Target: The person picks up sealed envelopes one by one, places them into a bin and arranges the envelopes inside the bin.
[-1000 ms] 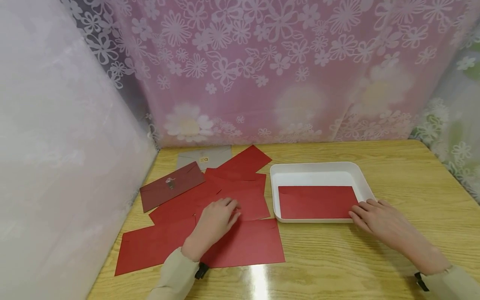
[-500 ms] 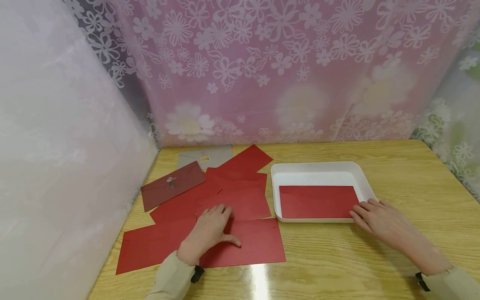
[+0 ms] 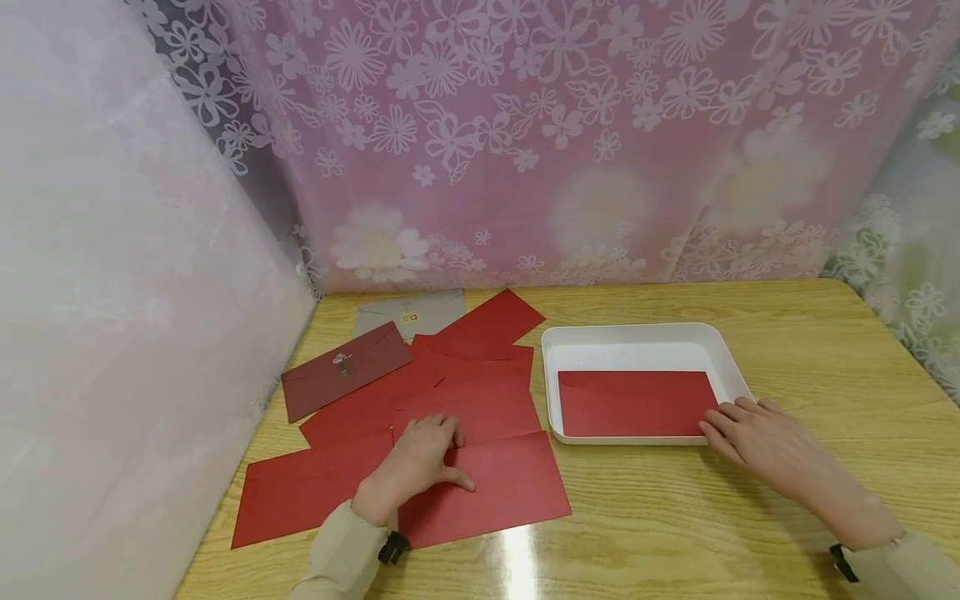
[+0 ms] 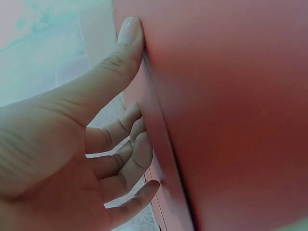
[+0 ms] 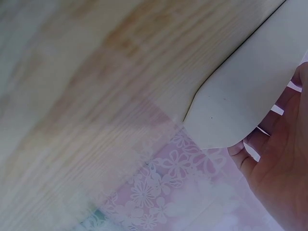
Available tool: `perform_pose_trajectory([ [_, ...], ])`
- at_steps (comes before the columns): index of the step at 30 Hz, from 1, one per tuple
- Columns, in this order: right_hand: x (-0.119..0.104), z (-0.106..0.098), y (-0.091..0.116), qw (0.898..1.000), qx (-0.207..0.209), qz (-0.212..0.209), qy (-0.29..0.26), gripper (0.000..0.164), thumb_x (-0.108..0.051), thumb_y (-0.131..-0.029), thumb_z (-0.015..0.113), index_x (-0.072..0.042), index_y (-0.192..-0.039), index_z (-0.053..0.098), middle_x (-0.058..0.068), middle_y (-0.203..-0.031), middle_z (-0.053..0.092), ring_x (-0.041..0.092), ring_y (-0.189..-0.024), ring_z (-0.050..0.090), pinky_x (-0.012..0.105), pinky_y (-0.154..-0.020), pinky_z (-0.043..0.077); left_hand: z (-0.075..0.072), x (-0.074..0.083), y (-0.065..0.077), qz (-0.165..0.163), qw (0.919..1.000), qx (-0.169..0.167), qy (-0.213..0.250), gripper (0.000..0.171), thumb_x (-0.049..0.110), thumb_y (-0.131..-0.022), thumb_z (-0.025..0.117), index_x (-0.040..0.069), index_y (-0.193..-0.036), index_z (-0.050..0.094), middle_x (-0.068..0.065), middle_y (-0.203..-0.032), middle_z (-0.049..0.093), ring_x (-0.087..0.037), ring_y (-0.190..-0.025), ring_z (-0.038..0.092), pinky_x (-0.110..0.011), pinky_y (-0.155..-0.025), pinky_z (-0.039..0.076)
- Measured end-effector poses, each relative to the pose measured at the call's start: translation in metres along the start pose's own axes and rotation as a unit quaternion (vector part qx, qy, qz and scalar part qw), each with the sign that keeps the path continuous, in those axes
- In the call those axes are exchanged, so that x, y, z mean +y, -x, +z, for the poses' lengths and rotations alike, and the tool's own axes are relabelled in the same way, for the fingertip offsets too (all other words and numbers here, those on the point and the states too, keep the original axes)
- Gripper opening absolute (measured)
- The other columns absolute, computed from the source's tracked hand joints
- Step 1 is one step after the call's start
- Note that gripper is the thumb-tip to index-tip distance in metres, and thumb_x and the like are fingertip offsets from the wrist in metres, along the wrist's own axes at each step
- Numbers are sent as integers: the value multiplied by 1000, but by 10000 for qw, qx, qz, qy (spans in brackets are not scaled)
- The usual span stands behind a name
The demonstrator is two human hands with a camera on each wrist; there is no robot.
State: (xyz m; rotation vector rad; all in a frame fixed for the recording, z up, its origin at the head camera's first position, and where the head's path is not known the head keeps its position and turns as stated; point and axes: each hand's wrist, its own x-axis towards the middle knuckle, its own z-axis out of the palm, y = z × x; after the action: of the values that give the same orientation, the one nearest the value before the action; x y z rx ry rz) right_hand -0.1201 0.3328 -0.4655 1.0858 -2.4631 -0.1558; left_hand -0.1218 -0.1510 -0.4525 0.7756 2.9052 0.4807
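My left hand [image 3: 413,467] rests on a red envelope [image 3: 510,483] at the front of a loose spread, thumb spread away from the bent fingers. In the left wrist view the thumb [image 4: 126,41] touches the near envelope's edge, and the fingertips lie against the red paper just beyond it; no clear pinch shows. My right hand [image 3: 776,454] grips the front right corner of a white tray [image 3: 551,400], its fingers [image 5: 257,139] over the rim in the right wrist view. One red envelope [image 3: 637,404] lies flat in the front part of the tray.
Several more red envelopes [image 3: 307,492] overlap around my left hand. A maroon envelope [image 3: 345,371] with a printed motif lies at the left, and a grey envelope [image 3: 412,310] at the back. Patterned curtains [image 3: 525,167] stand behind and beside the wooden table [image 3: 637,525].
My left hand has drawn back slightly toward me and its thumb has spread from the fingers. The front red envelope has turned a little, its left end shifting nearer. My right hand stays put.
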Motion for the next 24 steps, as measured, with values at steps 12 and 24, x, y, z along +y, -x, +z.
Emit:
perform_pose_trajectory([
  [12,1,0,1,9999,55,-87,38,80,-31,-110,-4,-2,-100,70,8,-94,66,30,-83,59,48,-71,55,-9,-6,-3,281,9949,171,957,22,29,-92,76,16,-102,62,7,-87,64,-8,-75,59,-25,-68,49],
  [24,1,-1,2,9999,-76,-92,35,82,-29,-109,-7,-4,-102,70,8,-96,66,30,-84,59,48,-71,54,-20,-1,-6,1042,9677,2129,-857,24,34,-95,73,20,-82,58,12,-68,47,-3,-61,40,-22,-60,32],
])
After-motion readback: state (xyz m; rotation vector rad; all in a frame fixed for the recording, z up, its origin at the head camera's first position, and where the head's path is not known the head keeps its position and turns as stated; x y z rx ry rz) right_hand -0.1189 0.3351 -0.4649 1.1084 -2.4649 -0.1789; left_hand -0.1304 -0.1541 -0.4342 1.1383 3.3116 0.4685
